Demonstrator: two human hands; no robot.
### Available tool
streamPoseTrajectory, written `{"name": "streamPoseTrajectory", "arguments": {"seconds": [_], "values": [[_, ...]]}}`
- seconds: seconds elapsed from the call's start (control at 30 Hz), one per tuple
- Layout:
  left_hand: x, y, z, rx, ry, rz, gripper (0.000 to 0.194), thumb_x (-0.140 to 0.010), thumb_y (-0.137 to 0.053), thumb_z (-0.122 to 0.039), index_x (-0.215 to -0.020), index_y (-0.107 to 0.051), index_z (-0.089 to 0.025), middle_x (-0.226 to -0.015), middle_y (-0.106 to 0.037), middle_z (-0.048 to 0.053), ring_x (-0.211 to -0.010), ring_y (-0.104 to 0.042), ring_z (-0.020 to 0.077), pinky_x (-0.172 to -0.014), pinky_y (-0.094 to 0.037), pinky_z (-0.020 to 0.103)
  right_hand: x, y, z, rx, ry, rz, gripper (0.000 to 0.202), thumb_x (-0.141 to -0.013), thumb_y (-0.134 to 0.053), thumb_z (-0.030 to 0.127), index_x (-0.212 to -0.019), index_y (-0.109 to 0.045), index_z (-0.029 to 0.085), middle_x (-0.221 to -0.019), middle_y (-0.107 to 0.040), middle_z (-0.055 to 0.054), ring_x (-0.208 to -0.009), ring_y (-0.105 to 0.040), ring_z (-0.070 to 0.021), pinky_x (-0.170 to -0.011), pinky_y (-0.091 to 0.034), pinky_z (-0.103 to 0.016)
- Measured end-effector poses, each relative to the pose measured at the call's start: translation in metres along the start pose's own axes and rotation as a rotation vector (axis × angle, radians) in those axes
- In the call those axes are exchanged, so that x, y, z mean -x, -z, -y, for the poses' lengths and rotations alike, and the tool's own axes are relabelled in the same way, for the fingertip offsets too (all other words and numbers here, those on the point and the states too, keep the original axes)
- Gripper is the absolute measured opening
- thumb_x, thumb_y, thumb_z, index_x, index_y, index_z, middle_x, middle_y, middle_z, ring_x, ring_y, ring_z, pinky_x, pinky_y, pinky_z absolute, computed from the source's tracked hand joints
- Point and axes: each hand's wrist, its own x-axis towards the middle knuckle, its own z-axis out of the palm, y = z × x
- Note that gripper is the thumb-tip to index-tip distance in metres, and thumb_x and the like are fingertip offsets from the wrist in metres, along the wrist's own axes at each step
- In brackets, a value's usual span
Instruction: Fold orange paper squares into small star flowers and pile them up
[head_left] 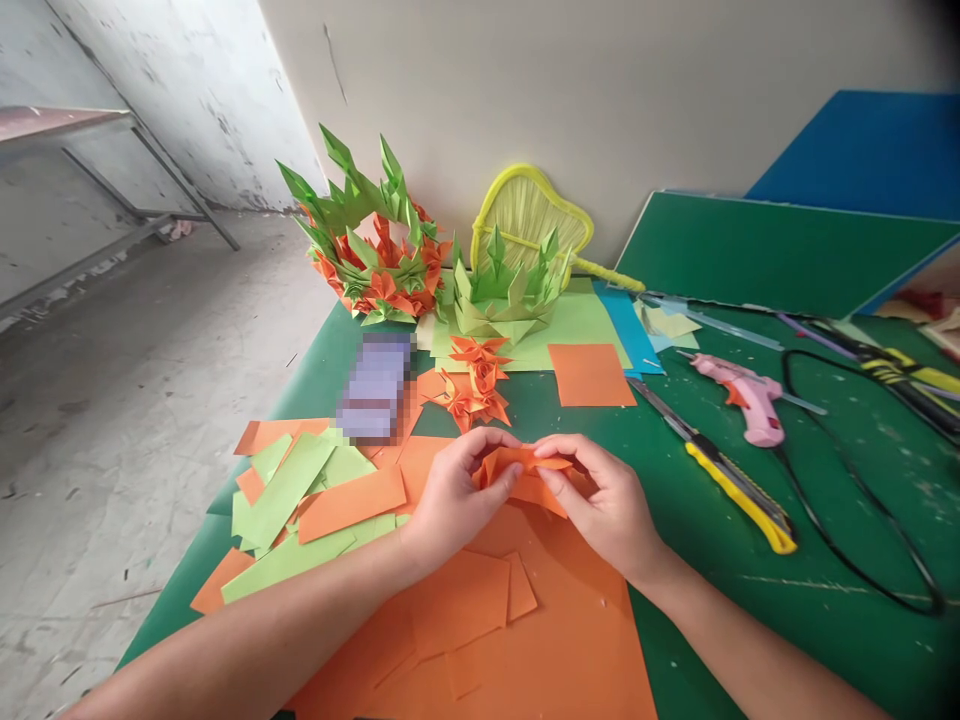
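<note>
A partly folded piece of orange paper (536, 488) is held between both hands above a large orange sheet (570, 610). My left hand (469, 490) pinches its left side between thumb and fingers. On the right side, my right hand (604, 500) grips the same paper, thumb in front and fingers behind. Just beyond the hands lie several folded orange paper flowers (472, 385). An orange square (592, 375) rests behind my right hand, partly on light green paper (592, 315).
Green and orange scraps (285, 490) and a blurred phone (377, 388) lie left. Behind stand a folded paper wreath (382, 260), a green paper crown (510, 300) and a yellow-rimmed fan (525, 215). A cutter (739, 490) and a corded pink glue gun (750, 400) lie right.
</note>
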Motion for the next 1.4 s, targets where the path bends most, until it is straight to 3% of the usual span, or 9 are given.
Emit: {"name": "streamPoseTrajectory", "arguments": {"seconds": [0.2, 0.67, 1.4], "values": [[0.0028, -0.0016, -0.0001, -0.010, -0.017, 0.014, 0.012, -0.082, -0.060, -0.018, -0.094, -0.062, -0.021, -0.093, -0.069, 0.002, -0.087, -0.064, 0.0154, -0.079, -0.051, 0.027, -0.0005, -0.0046, 0.0040, -0.148, -0.085, -0.035, 0.004, -0.091, -0.057, 0.027, -0.091, -0.060, 0.024, -0.094, -0.070, -0.005, -0.094, -0.068, -0.0203, -0.076, -0.057, -0.030], [0.0040, -0.0005, -0.0043, -0.054, -0.021, 0.001, 0.010, -0.082, -0.062, -0.022, -0.092, -0.063, -0.021, -0.088, -0.069, 0.001, -0.080, -0.064, 0.0144, -0.072, -0.050, 0.025, 0.0012, -0.0062, 0.0022, -0.109, -0.099, -0.068, 0.005, -0.089, -0.059, 0.027, -0.087, -0.060, 0.023, -0.088, -0.068, -0.004, -0.084, -0.067, -0.0188, -0.072, -0.056, -0.030], [0.0056, -0.0022, -0.0006, 0.001, 0.028, -0.007, 0.017, -0.079, -0.064, -0.020, -0.094, -0.055, -0.022, -0.095, -0.064, 0.002, -0.091, -0.062, 0.0159, -0.077, -0.051, 0.026, 0.0025, -0.0092, 0.0031, -0.106, -0.067, -0.070, 0.001, -0.088, -0.059, 0.022, -0.087, -0.060, 0.023, -0.086, -0.066, -0.003, -0.083, -0.066, -0.0173, -0.073, -0.056, -0.029]]}}
